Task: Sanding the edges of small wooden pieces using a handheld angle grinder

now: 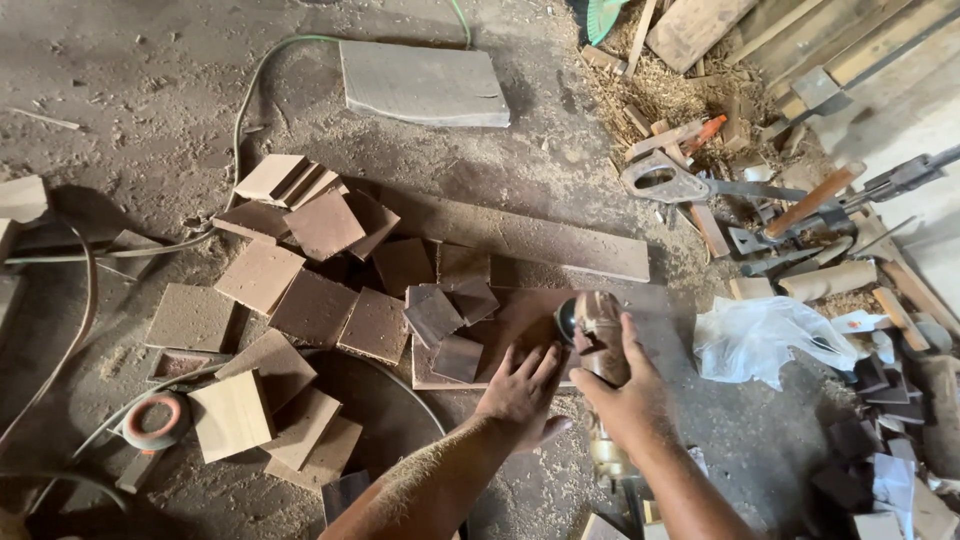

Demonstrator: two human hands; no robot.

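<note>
My left hand (520, 392) lies flat, fingers spread, on a reddish-brown wooden board (520, 315) resting on the dusty floor. My right hand (625, 395) grips a dust-coated power tool (598, 330), a sander or grinder, whose head sits over the board's right end. Two small dark wood squares (447, 330) lie on the board's left part. The tool's lower body is hidden behind my right wrist.
Several square wood tiles (300, 300) are scattered to the left. A long plank (540, 240) lies behind the board, a grey slab (425, 85) farther back. Hand tools and a saw handle (665, 180) clutter the right, beside a plastic bag (765, 340). Cables (240, 120) cross the floor.
</note>
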